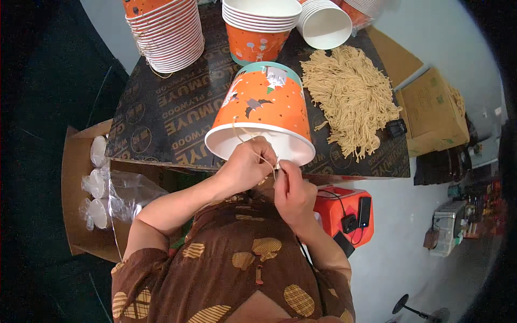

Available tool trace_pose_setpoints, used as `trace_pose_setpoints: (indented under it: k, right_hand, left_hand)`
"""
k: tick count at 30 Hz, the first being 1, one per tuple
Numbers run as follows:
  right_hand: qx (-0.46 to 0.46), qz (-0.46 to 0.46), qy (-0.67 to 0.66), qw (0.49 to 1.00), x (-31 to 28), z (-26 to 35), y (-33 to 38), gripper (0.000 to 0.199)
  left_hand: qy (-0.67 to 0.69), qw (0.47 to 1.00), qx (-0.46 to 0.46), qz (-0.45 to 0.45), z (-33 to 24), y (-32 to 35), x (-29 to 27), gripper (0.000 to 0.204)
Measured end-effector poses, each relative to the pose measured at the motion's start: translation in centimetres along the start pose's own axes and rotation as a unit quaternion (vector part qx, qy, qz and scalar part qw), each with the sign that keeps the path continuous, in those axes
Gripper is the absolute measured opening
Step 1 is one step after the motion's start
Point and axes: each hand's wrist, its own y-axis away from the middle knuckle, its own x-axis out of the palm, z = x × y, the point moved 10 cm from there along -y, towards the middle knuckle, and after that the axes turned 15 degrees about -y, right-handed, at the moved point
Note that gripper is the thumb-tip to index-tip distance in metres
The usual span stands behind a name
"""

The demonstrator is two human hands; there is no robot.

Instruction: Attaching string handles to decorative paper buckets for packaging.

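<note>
An orange paper bucket [269, 102] with bat and ghost prints lies on its side on the black plywood table [156, 118], its white mouth toward me. A thin tan cord [240, 132] runs from the bucket's wall near the rim down to my fingers. My left hand [249, 164] pinches the cord in front of the opening. Close beside it, my right hand [293, 191] is closed with thumb and fingertips on the cord's end. Exactly how the cord lies between the fingertips is hidden.
A pile of tan cords [353, 99] lies to the right. Nested buckets [167, 40], a second stack [261, 32] and a tipped white one [326, 26] stand at the back. Cartons flank the table: one left [81, 215], another right [435, 113]. A red stool [344, 210] holds a phone [365, 211].
</note>
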Motion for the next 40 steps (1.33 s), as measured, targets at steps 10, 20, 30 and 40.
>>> trace_pose_setpoints:
  k: [10,20,30,40]
  right_hand:
    - [-0.073,-0.036,-0.001,0.997,-1.9,1.8,0.8,0.016]
    - [0.036,0.003,0.039,0.999,0.7,-0.8,-0.5,0.024]
    - [0.036,-0.01,0.043,0.998,0.9,-1.1,-0.4,0.016]
    - [0.051,-0.007,0.021,0.998,1.1,-1.5,-0.5,0.016]
  left_hand:
    - [-0.039,0.999,0.005,-0.021,-0.7,0.1,-0.5,0.004]
    - [0.016,0.998,-0.05,0.019,0.5,0.2,0.1,0.004]
    - [0.017,0.993,-0.093,0.072,0.3,0.4,0.1,0.005]
    - [-0.144,0.988,0.031,0.038,-0.5,0.7,-0.4,0.007]
